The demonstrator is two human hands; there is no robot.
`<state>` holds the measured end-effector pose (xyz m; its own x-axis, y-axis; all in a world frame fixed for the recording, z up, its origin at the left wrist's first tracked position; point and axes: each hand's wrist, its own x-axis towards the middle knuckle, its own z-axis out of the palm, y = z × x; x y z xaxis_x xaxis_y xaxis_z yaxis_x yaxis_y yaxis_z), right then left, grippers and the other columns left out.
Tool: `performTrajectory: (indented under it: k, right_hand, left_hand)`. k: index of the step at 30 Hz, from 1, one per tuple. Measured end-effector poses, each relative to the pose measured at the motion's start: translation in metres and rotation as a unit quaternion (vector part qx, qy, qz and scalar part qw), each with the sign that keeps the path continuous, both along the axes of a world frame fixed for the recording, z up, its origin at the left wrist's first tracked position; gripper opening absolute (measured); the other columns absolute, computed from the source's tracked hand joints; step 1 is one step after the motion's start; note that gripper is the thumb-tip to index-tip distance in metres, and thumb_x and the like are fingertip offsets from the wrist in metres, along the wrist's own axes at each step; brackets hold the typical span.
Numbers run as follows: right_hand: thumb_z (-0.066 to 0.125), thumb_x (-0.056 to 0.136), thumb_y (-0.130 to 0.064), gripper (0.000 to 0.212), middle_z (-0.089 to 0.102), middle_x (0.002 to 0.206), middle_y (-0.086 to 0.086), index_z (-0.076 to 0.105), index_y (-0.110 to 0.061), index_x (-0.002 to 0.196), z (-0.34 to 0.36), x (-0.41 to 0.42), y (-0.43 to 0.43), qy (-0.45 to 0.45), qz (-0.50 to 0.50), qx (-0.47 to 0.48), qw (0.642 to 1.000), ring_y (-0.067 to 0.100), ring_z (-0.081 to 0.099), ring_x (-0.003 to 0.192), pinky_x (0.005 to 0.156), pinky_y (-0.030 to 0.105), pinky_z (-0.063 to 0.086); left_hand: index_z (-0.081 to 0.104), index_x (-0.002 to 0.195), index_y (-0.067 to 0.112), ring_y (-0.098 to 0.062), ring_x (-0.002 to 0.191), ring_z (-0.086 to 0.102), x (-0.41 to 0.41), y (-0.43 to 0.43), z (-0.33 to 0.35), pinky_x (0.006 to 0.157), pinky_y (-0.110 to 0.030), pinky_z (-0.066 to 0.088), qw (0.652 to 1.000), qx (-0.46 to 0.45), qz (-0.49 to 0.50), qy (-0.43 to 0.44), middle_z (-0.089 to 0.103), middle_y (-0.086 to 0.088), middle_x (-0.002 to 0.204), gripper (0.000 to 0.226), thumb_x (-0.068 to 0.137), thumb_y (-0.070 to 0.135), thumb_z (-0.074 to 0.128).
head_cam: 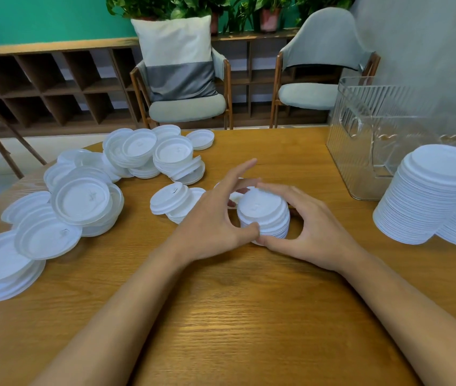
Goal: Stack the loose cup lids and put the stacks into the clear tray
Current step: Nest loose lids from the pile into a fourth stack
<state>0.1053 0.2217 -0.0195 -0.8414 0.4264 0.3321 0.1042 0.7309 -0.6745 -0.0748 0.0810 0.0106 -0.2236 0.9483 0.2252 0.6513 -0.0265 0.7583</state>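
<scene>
Small stack: a short white small stack of lids (263, 210) stands in the middle of the worktop (235, 316), tops up, between the two hands.
Left hand: the left hand (215, 221) holds the stack from the left. Its thumb presses on the near side. Its first finger sticks out straight past the stack, and the other fingers bend round the far side.
Right hand: the right hand (315, 227) holds the stack from the right. Its thumb is low on the near side and its fingers curl over the far side.
Grip: both hands are wrapped round the same stack, and the two thumbs nearly touch at the front.
Nearby lids: a few lids (169, 201) lie tipped on each other just beside the left hand.
Loose lids: many more loose lids (82, 201) lie in messy heaps across the left side of the worktop, some upside down.
Tall stacks: two tall stacks (432, 196) of lids stand side by side on the right, on the worktop.
Clear tray: the clear tray (360, 151) stands at the far right of the worktop, just behind the tall stacks.
Behind the worktop: two grey chairs (187, 107), one with a pillow (176, 57), a brown shelf (54, 87) and green plants (165, 6).
</scene>
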Motion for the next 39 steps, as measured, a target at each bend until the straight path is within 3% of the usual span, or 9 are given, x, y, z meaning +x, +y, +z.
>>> performTrajectory:
  k: [2, 7, 10, 15, 18, 22, 27, 31, 39]
  right_hand:
    - [0.088, 0.077, -0.051, 0.079, 0.057, 0.132, -0.022, 0.052, -0.040, 0.146, -0.001, 0.000, 0.001, 0.000, -0.005, 0.007, 1.000, 0.003, 0.055, 0.126, 0.103, 0.030, 0.048]
    - [0.090, 0.076, -0.046, 0.080, 0.058, 0.130, -0.021, 0.053, -0.039, 0.147, -0.003, -0.001, 0.001, 0.009, -0.009, 0.013, 1.000, 0.004, 0.056, 0.124, 0.101, 0.030, 0.048]
    - [0.092, 0.075, -0.046, 0.090, 0.056, 0.140, -0.023, 0.045, -0.042, 0.152, -0.002, -0.001, 0.002, 0.007, -0.004, -0.002, 1.000, 0.002, 0.054, 0.130, 0.106, 0.034, 0.049]
    - [0.093, 0.075, -0.042, 0.089, 0.056, 0.142, -0.023, 0.046, -0.043, 0.151, 0.001, 0.001, 0.000, 0.013, 0.005, -0.018, 1.000, 0.001, 0.053, 0.132, 0.108, 0.032, 0.049]
    - [0.092, 0.074, -0.047, 0.085, 0.058, 0.139, -0.023, 0.050, -0.044, 0.147, 0.001, 0.000, 0.000, 0.005, -0.009, -0.009, 1.000, 0.003, 0.054, 0.130, 0.107, 0.036, 0.049]
    - [0.092, 0.074, -0.047, 0.084, 0.059, 0.135, -0.023, 0.051, -0.044, 0.146, -0.001, 0.000, 0.001, 0.004, -0.009, -0.001, 1.000, 0.003, 0.056, 0.127, 0.104, 0.035, 0.050]
    - [0.093, 0.074, -0.042, 0.094, 0.054, 0.144, -0.025, 0.043, -0.042, 0.153, 0.001, 0.000, 0.001, 0.007, 0.006, -0.021, 1.000, -0.003, 0.050, 0.134, 0.106, 0.017, 0.046]
    - [0.093, 0.073, -0.042, 0.094, 0.055, 0.143, -0.025, 0.044, -0.040, 0.153, 0.001, 0.000, 0.001, 0.008, 0.010, -0.023, 1.000, -0.002, 0.051, 0.133, 0.105, 0.017, 0.046]
    - [0.090, 0.070, -0.054, 0.098, 0.057, 0.135, -0.029, 0.045, -0.037, 0.155, 0.002, 0.001, -0.001, -0.007, -0.014, -0.004, 1.000, -0.013, 0.049, 0.128, 0.099, 0.007, 0.039]
  left_hand:
    - [0.027, 0.161, 0.043, 0.004, 0.135, 0.048, 0.002, 0.001, 0.000, 0.105, -0.015, 0.043, 1.000, 0.007, -0.003, -0.020, 0.054, 0.016, 0.147, 0.101, 0.081, 0.013, 0.082]
    - [0.046, 0.150, 0.041, 0.000, 0.118, 0.055, 0.012, 0.007, -0.012, 0.095, -0.021, 0.048, 0.994, 0.039, 0.099, 0.023, 0.056, 0.018, 0.125, 0.088, 0.074, 0.061, 0.086]
    - [0.048, 0.149, 0.038, -0.001, 0.116, 0.058, 0.007, 0.007, -0.008, 0.095, -0.025, 0.050, 0.996, 0.042, 0.084, -0.005, 0.062, 0.017, 0.122, 0.082, 0.079, 0.040, 0.090]
    - [0.038, 0.157, 0.036, -0.004, 0.137, 0.054, -0.006, 0.002, -0.003, 0.116, -0.034, 0.044, 0.996, 0.011, -0.017, -0.084, 0.063, 0.012, 0.142, 0.092, 0.081, 0.003, 0.077]
    - [0.040, 0.156, 0.040, 0.003, 0.143, 0.044, 0.000, 0.003, -0.005, 0.118, -0.031, 0.043, 0.995, 0.011, 0.000, -0.095, 0.052, 0.016, 0.152, 0.085, 0.084, 0.017, 0.078]
    - [0.049, 0.148, 0.038, -0.001, 0.123, 0.058, 0.005, 0.005, -0.009, 0.102, -0.027, 0.052, 0.996, 0.041, 0.071, -0.039, 0.062, 0.014, 0.124, 0.082, 0.078, 0.048, 0.090]
    - [0.050, 0.148, 0.034, -0.005, 0.121, 0.063, 0.000, 0.004, -0.003, 0.101, -0.030, 0.053, 0.995, 0.058, 0.050, -0.058, 0.071, 0.014, 0.121, 0.083, 0.077, 0.026, 0.094]
    - [0.044, 0.154, 0.029, -0.005, 0.126, 0.063, -0.001, 0.003, -0.002, 0.108, -0.027, 0.050, 0.997, 0.037, 0.003, -0.065, 0.071, 0.010, 0.129, 0.090, 0.079, 0.010, 0.090]
    - [0.051, 0.150, 0.027, -0.001, 0.122, 0.063, 0.005, 0.006, -0.005, 0.105, -0.020, 0.050, 0.995, 0.058, 0.021, -0.073, 0.072, 0.015, 0.120, 0.087, 0.076, 0.021, 0.095]
